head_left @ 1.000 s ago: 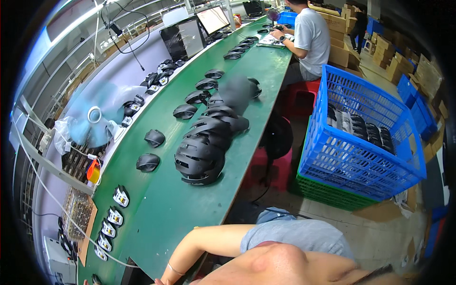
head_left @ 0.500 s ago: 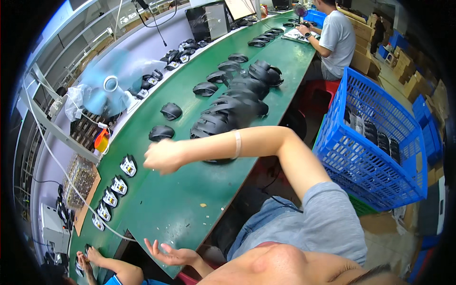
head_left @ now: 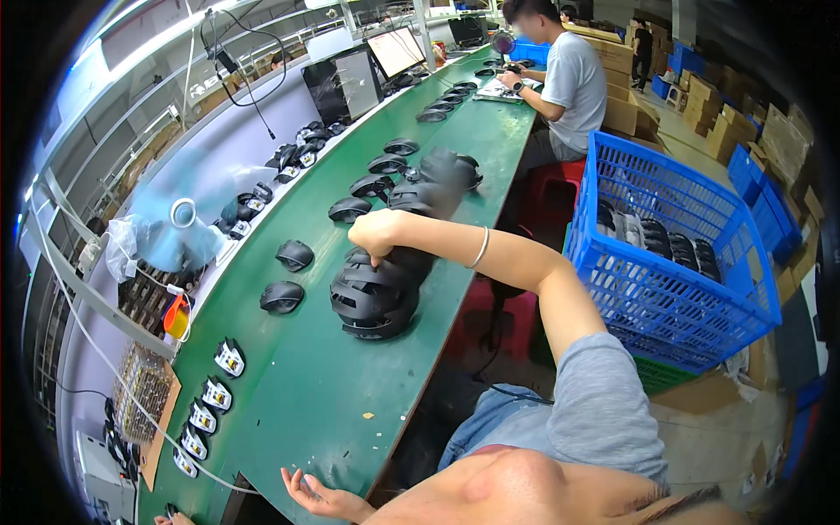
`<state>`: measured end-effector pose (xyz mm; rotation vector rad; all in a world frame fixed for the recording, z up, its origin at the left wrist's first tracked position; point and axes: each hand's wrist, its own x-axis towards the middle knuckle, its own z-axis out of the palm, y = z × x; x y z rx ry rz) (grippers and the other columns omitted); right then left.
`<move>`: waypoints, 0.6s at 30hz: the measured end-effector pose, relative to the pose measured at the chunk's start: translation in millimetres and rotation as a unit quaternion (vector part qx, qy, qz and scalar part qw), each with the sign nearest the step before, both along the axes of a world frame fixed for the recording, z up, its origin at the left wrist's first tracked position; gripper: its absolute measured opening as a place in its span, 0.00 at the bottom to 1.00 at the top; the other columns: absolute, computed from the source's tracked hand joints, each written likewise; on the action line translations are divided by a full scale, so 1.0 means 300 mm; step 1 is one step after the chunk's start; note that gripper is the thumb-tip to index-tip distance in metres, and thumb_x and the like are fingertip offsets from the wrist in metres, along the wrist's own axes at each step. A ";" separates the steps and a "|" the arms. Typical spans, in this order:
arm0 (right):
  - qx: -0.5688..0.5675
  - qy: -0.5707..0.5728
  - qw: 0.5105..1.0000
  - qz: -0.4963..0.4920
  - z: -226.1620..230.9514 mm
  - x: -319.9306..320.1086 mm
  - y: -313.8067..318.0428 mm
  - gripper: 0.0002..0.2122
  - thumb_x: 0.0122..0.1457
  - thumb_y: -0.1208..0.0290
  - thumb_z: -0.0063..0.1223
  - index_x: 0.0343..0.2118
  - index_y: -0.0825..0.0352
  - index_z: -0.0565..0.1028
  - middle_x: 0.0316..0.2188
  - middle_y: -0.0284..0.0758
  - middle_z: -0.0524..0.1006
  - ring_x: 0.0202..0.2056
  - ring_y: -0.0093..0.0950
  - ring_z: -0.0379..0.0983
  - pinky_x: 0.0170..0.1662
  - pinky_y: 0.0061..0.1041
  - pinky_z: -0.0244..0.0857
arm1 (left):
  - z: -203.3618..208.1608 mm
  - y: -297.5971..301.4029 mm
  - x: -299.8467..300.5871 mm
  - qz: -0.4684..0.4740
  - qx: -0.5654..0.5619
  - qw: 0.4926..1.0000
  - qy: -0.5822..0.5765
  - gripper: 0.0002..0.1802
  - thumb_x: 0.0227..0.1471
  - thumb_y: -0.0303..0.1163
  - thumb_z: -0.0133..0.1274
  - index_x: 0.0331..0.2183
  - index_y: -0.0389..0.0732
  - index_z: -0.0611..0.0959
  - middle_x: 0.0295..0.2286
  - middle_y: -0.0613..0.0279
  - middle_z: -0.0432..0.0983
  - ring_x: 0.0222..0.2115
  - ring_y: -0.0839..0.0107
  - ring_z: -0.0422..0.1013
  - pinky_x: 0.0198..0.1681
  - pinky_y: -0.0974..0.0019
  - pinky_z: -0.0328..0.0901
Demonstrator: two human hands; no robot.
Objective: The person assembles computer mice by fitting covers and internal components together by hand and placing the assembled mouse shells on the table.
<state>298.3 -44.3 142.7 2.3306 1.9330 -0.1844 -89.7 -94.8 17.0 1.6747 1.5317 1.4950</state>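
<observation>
Hands: the right hand point(head_left: 374, 232) has its fingertips on the pile of black shells point(head_left: 374, 302); whether they clamp, I cannot tell. The left hand point(head_left: 327, 498) is near the desk point(head_left: 306, 385) edge, fingers apart.
Pile: it lies on the desk, its long axis along the desk length; the count inside is unclear.
Single black shells point(head_left: 282, 297): six, left of the pile.
White-and-black parts point(head_left: 216, 395): five, in one row.
Labels: yellow patches point(head_left: 231, 360) on these parts, too small for reading.

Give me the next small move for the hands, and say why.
Probably have the right hand pinch the far edge of the black pile: a finger points down there, while the left hand is open, seemingly empty.
</observation>
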 end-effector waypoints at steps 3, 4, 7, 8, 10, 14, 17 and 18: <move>-0.021 -0.008 1.000 -0.004 0.012 0.047 -0.010 0.17 0.37 0.67 0.67 0.29 0.72 0.77 0.28 0.43 0.77 0.35 0.38 0.75 0.35 0.34 0.68 | 0.002 -0.010 0.037 -0.017 0.030 0.999 -0.020 0.21 0.51 0.33 0.46 0.44 0.27 0.72 0.36 0.45 0.71 0.36 0.57 0.69 0.42 0.60 0.64; -0.031 -0.013 0.999 0.013 0.011 0.056 -0.006 0.14 0.38 0.67 0.67 0.26 0.72 0.77 0.27 0.44 0.77 0.33 0.39 0.75 0.33 0.34 0.68 | -0.010 -0.014 0.047 -0.019 0.067 0.997 -0.043 0.21 0.49 0.31 0.48 0.44 0.28 0.72 0.35 0.47 0.71 0.34 0.58 0.68 0.41 0.61 0.64; -0.007 0.004 1.000 0.022 -0.020 0.066 0.094 0.18 0.36 0.64 0.69 0.28 0.70 0.78 0.30 0.42 0.78 0.35 0.36 0.74 0.37 0.31 0.67 | -0.205 0.338 -0.139 -0.315 0.631 0.707 0.053 0.21 0.49 0.32 0.48 0.44 0.27 0.72 0.35 0.46 0.71 0.35 0.58 0.69 0.41 0.61 0.64; -0.023 0.019 0.999 0.014 -0.027 0.082 0.105 0.18 0.36 0.64 0.69 0.28 0.69 0.79 0.30 0.41 0.78 0.35 0.35 0.75 0.36 0.31 0.68 | -0.196 0.334 -0.116 -0.322 0.631 0.705 0.044 0.21 0.49 0.32 0.48 0.44 0.27 0.72 0.35 0.46 0.71 0.35 0.58 0.69 0.41 0.61 0.64; -0.029 0.040 0.999 0.017 -0.031 0.115 0.122 0.18 0.35 0.64 0.69 0.29 0.68 0.79 0.30 0.40 0.78 0.34 0.35 0.75 0.35 0.31 0.68 | -0.170 0.322 -0.106 -0.272 0.660 0.697 0.071 0.22 0.49 0.32 0.49 0.44 0.27 0.72 0.36 0.46 0.71 0.35 0.58 0.69 0.41 0.61 0.64; -0.043 0.024 0.999 0.019 -0.053 0.147 0.112 0.18 0.33 0.65 0.70 0.30 0.65 0.80 0.31 0.38 0.79 0.34 0.34 0.75 0.35 0.31 0.68 | -0.054 0.000 0.012 -0.023 0.087 0.994 -0.059 0.23 0.51 0.35 0.48 0.44 0.27 0.71 0.36 0.46 0.72 0.34 0.58 0.69 0.40 0.61 0.65; 0.020 0.022 0.999 0.028 -0.029 0.128 0.089 0.18 0.29 0.66 0.70 0.28 0.65 0.80 0.30 0.38 0.78 0.34 0.34 0.75 0.35 0.31 0.69 | -0.173 0.057 -0.054 -0.049 0.082 0.982 -0.162 0.23 0.52 0.36 0.48 0.44 0.27 0.71 0.36 0.46 0.72 0.34 0.58 0.70 0.40 0.61 0.65; 0.021 0.022 0.999 0.026 -0.019 0.125 0.078 0.18 0.29 0.66 0.70 0.28 0.65 0.80 0.30 0.38 0.78 0.34 0.34 0.75 0.35 0.31 0.69 | -0.183 0.139 -0.070 -0.051 0.083 0.982 -0.162 0.23 0.52 0.36 0.48 0.44 0.27 0.71 0.36 0.46 0.72 0.34 0.58 0.70 0.40 0.61 0.65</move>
